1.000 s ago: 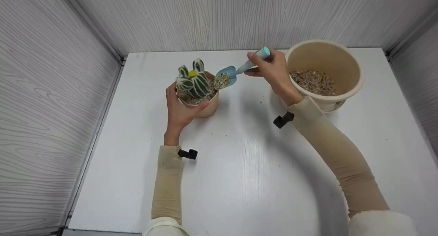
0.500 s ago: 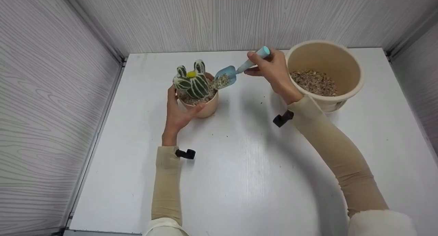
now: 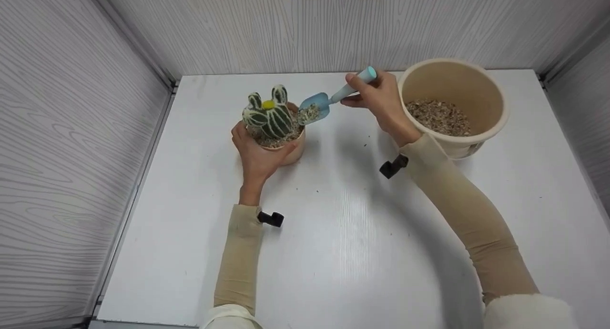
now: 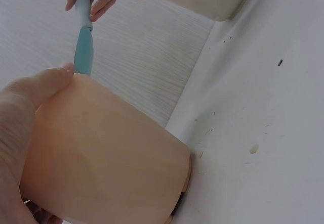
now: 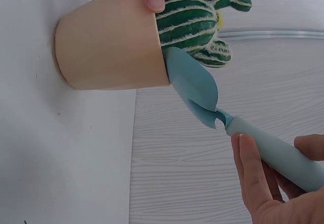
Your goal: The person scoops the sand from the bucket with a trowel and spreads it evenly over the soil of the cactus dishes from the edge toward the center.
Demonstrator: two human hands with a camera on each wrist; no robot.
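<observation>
Left hand [image 3: 257,155] grips the pot [image 3: 286,150], its base hidden; trowel [image 3: 317,107] gravel half-seen

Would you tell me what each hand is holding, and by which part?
The left hand grips the pot round its side; the right hand holds the trowel by its handle.

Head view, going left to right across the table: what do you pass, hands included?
Left hand gripping the small pot → cactus in that pot → blue trowel carrying gravel → right hand holding the trowel's handle → large beige bucket partly filled with gravel.
</observation>
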